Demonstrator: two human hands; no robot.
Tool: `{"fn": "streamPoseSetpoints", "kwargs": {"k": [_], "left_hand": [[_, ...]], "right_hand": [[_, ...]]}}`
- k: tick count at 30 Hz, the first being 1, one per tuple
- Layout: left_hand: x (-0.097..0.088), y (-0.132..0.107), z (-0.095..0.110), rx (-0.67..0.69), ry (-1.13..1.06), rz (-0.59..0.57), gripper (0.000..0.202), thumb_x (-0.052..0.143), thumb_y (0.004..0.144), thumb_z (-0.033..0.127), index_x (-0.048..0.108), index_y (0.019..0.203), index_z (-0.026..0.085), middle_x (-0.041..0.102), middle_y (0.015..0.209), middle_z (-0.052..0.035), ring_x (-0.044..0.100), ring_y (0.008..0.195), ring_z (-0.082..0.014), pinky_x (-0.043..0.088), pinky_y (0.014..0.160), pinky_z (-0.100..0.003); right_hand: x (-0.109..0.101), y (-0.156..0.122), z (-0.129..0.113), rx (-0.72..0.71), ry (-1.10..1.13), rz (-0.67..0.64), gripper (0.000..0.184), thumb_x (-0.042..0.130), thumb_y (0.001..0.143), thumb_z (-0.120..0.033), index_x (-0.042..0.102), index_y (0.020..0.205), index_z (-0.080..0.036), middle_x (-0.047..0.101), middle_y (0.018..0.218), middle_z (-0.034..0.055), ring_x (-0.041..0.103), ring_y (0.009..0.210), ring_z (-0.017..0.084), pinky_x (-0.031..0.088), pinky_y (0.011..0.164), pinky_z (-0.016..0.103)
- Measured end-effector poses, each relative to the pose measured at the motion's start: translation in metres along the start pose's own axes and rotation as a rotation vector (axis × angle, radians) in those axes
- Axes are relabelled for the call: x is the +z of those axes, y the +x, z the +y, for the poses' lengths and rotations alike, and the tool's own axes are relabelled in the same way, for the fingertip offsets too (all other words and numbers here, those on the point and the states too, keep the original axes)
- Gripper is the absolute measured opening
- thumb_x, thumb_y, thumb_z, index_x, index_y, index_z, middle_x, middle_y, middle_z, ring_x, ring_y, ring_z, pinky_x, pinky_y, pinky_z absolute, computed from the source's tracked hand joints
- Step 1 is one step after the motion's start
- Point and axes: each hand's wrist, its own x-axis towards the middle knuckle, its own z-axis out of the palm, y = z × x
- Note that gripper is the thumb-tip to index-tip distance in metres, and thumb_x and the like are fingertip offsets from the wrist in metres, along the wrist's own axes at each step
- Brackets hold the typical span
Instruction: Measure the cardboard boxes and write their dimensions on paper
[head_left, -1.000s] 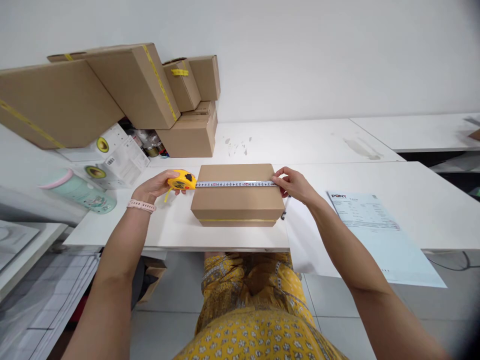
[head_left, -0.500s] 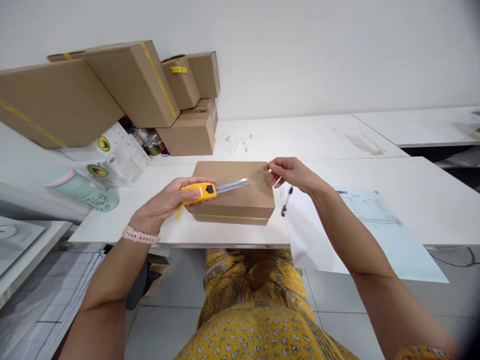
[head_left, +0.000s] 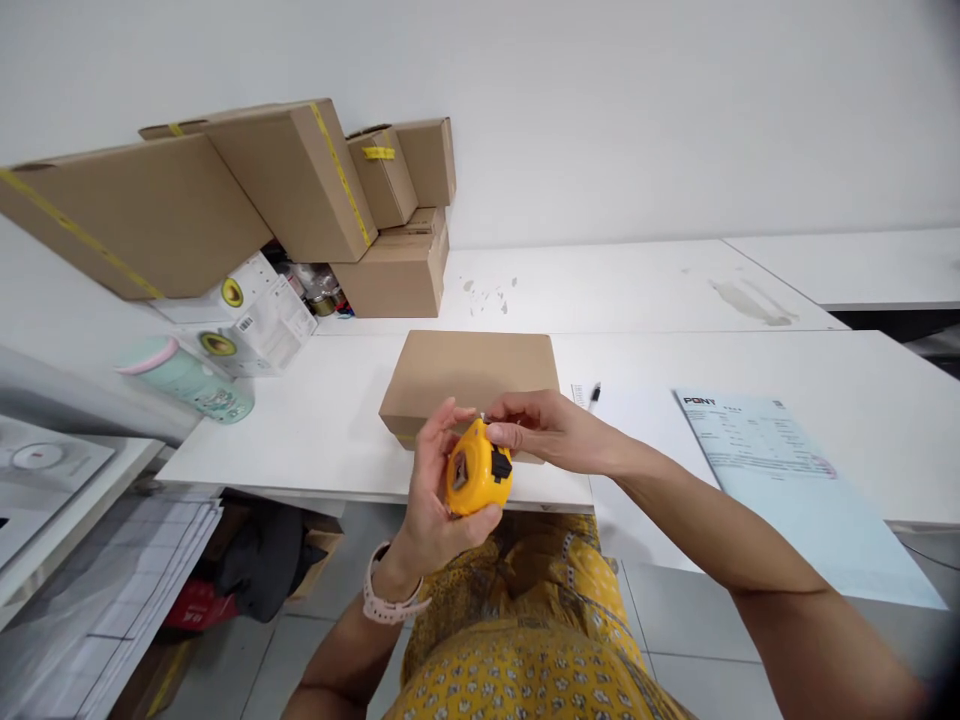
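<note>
A yellow tape measure (head_left: 480,470) with a black button is held upright in front of the cardboard box (head_left: 472,365). My left hand (head_left: 439,500) wraps around its body from the left and below. With thumb and fingers pinched, my right hand (head_left: 551,432) grips the tape measure at its top corner, by the small metal end of the tape. Little of the blade shows outside the case. The closed box lies on the white table just behind both hands, its front partly hidden by them.
Paper sheets (head_left: 772,470) and a black pen (head_left: 595,394) lie right of the box. At the left are a mint green bottle (head_left: 191,380), white avocado-printed boxes (head_left: 255,315) and stacked cardboard boxes (head_left: 292,180). The table's front edge (head_left: 300,490) runs close to my body.
The tape measure has come right and nearer my body, turned upright. Its extended blade has gone back in. My right hand has moved down from the box's corner onto the tape measure.
</note>
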Motion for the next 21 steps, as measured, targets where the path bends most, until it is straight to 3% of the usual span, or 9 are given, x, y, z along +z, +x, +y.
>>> {"fn": "streamPoseSetpoints", "kwargs": {"k": [3,6,10,14,17,21], "left_hand": [[0.000,-0.009,-0.006,-0.045,-0.019,0.009,0.095,0.083,0.071,0.033,0.033,0.152,0.039,0.042,0.149,-0.0087,0.054,0.122,-0.0305,0.051,0.094,-0.037],[-0.007,-0.017,-0.012,-0.161,-0.076,0.026,0.091,0.080,0.076,0.036,0.031,0.154,0.043,0.050,0.140,-0.0079,0.060,0.108,-0.0260,0.054,0.083,-0.033],[-0.019,-0.030,-0.015,-0.406,-0.195,-0.053,0.076,0.080,0.076,0.039,0.050,0.146,0.034,0.063,0.119,-0.0095,0.063,0.089,-0.0226,0.056,0.070,-0.032],[-0.021,-0.042,-0.015,-0.562,-0.343,-0.108,0.062,0.083,0.073,0.043,0.064,0.130,0.028,0.065,0.109,-0.0108,0.067,0.085,-0.0236,0.060,0.069,-0.036],[-0.017,-0.046,-0.014,-0.597,-0.399,-0.106,0.056,0.082,0.073,0.046,0.067,0.124,0.029,0.065,0.107,-0.0105,0.068,0.080,-0.0235,0.061,0.067,-0.038],[-0.010,-0.048,-0.008,-0.604,-0.386,-0.090,0.044,0.080,0.077,0.044,0.069,0.117,0.029,0.064,0.106,-0.0094,0.069,0.081,-0.0227,0.062,0.069,-0.038]], "right_hand": [[-0.006,0.010,0.004,0.047,0.015,0.001,0.044,0.069,0.082,-0.062,0.062,0.082,-0.019,0.061,0.071,0.0006,0.054,0.063,0.012,0.047,0.057,0.026],[-0.032,0.033,0.004,0.027,-0.037,0.062,0.044,0.067,0.084,-0.062,0.059,0.077,-0.019,0.058,0.069,0.0000,0.054,0.063,0.012,0.049,0.060,0.026],[-0.089,0.082,0.013,-0.044,-0.174,0.348,0.041,0.063,0.091,-0.055,0.059,0.074,-0.018,0.061,0.076,0.0034,0.055,0.074,0.013,0.049,0.075,0.027],[-0.129,0.119,0.039,0.087,-0.225,0.461,0.039,0.060,0.094,-0.050,0.061,0.073,-0.017,0.064,0.085,0.0071,0.055,0.078,0.015,0.046,0.079,0.029],[-0.133,0.129,0.058,0.186,-0.323,0.487,0.041,0.058,0.094,-0.051,0.057,0.070,-0.018,0.059,0.075,0.0044,0.050,0.070,0.015,0.042,0.068,0.029],[-0.126,0.128,0.071,0.169,-0.451,0.466,0.045,0.058,0.092,-0.052,0.046,0.062,-0.020,0.046,0.062,-0.0007,0.042,0.060,0.013,0.036,0.059,0.028]]}}
